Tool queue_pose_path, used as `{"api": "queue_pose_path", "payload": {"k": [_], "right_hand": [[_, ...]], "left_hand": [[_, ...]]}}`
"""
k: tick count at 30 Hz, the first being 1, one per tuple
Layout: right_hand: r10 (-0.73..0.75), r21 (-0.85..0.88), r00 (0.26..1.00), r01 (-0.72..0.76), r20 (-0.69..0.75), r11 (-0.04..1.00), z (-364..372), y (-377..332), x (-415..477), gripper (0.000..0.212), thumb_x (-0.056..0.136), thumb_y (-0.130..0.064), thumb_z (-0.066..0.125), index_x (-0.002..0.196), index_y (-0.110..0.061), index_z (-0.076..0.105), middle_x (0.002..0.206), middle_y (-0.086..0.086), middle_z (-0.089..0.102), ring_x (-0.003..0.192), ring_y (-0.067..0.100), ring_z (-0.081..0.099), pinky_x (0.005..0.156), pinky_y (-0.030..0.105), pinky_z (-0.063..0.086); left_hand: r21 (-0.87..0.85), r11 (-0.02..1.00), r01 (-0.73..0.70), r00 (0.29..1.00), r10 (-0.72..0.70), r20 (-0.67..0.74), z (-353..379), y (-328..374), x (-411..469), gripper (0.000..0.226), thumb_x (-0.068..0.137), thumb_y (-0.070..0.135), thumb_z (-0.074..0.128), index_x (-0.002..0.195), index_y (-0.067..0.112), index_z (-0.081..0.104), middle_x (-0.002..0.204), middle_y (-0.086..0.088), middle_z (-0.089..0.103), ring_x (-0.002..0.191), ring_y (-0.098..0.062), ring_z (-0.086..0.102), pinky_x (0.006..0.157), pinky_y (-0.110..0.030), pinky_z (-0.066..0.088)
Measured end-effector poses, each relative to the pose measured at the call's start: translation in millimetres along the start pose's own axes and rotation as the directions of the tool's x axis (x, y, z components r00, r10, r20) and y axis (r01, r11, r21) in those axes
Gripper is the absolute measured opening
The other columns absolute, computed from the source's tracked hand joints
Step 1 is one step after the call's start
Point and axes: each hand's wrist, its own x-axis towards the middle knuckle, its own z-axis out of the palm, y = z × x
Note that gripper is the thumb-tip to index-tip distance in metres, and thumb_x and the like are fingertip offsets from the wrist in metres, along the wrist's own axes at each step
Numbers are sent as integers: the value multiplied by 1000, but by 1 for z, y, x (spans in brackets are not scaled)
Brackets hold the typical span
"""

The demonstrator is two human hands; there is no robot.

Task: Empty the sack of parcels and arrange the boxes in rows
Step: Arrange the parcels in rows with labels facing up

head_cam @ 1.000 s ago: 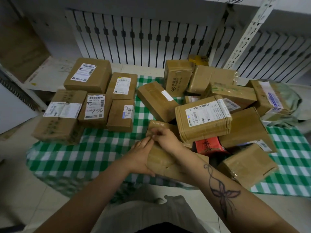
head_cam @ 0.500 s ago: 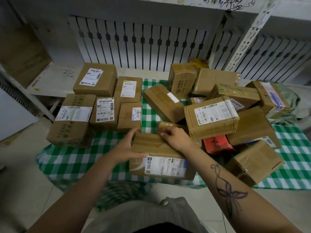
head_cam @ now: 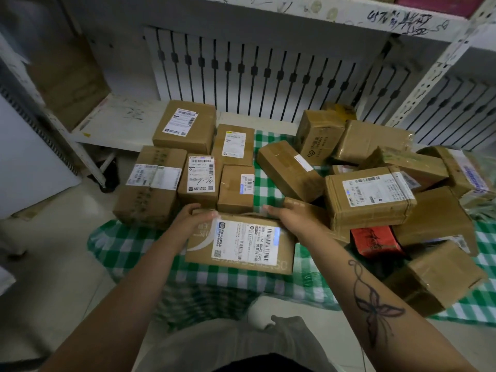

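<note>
A labelled box (head_cam: 241, 245) is gripped at its far corners by the left hand (head_cam: 192, 220) and right hand (head_cam: 291, 218); if shoved forward, the small box (head_cam: 236, 187) behind could be knocked askew.

the near box (head_cam: 241, 245) is over the cloth (head_cam: 120, 242), closest to the person. the left hand (head_cam: 188, 222) holds its far left corner and the right hand (head_cam: 291, 220) its far right corner. just beyond the left fingers (head_cam: 205, 214) five boxes (head_cam: 197, 181) stand close together in two rows, three in front and two behind. beyond and to the right of the right fingers (head_cam: 269, 209) the other boxes (head_cam: 370, 197) lie in a heap, some on top of others. the shelf rack (head_cam: 349, 16) stands behind everything.
</note>
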Motion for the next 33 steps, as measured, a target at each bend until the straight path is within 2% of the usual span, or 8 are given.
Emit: {"api": "queue_pose_path", "payload": {"k": [5, 7, 11, 16, 20, 24, 28, 33], "right_hand": [[43, -69, 993, -35, 111, 997, 17, -6, 7, 114, 54, -38, 85, 146, -13, 23, 131, 12, 56, 111, 29, 60, 97, 46, 49], [35, -39, 996, -31, 87, 999, 22, -3, 18, 124, 42, -42, 90, 144, -8, 26, 131, 14, 56, 111, 30, 61, 98, 47, 49], [-39, -66, 997, 34, -68, 997, 38, -9, 16, 77, 56, -44, 86, 115, -7, 52, 114, 6, 66, 99, 26, 65, 91, 43, 53], [-17, -47, 988, 10, -152, 999, 61, -8, 21, 71, 78, -36, 74, 133, -5, 40, 130, 13, 55, 113, 31, 57, 86, 40, 49], [-68, -112, 966, 41, -249, 993, 69, -4, 28, 61, 87, -25, 65, 139, -6, 39, 136, 13, 51, 121, 29, 52, 92, 33, 44], [-65, -101, 962, 40, -266, 994, 73, -3, 32, 54, 90, -25, 60, 138, -7, 43, 133, 14, 54, 118, 29, 55, 86, 30, 44], [-79, -75, 947, 59, -311, 995, 76, 1, 35, 49, 90, -21, 60, 134, -6, 47, 130, 13, 58, 116, 29, 56, 89, 32, 45], [-91, -46, 949, 81, -302, 996, 76, 3, 35, 43, 90, -16, 57, 132, -9, 52, 124, 9, 62, 110, 26, 60, 83, 30, 48]], "left_hand": [[-23, 999, 49, 999, -49, 1, -22, 7, 1, 57, 71, 32, 74, 118, 3, 57, 102, -15, 68, 94, -34, 65, 93, -48, 48], [0, 999, 40, 998, -40, -44, -26, 10, 3, 49, 74, 38, 73, 112, 8, 62, 100, -11, 70, 91, -29, 65, 88, -41, 49], [187, 981, -52, 970, 94, -224, -29, 13, 16, 44, 80, 44, 68, 111, 13, 64, 107, -6, 66, 102, -26, 60, 91, -35, 45], [455, 879, -143, 873, 329, -361, -28, 9, 28, 42, 84, 37, 66, 109, 3, 62, 110, -10, 65, 106, -29, 60, 77, -28, 42], [655, 740, -155, 861, 426, -277, -28, -1, 41, 43, 88, 22, 60, 127, 7, 48, 126, -13, 55, 116, -30, 53, 90, -35, 48], [848, 519, -110, 862, 475, -178, -29, -15, 46, 48, 93, 30, 50, 137, 15, 40, 141, -15, 40, 133, -33, 32, 111, -47, 31], [827, 537, -167, 914, 400, -75, -33, -16, 44, 82, 81, 57, 58, 147, 23, 23, 156, -15, 12, 144, -36, 9, 115, -51, 19], [859, 461, -222, 920, 391, 28, -34, -6, 36, 117, 60, 60, 76, 150, 26, 9, 159, -7, -2, 145, -35, -3, 117, -53, 8]]}}
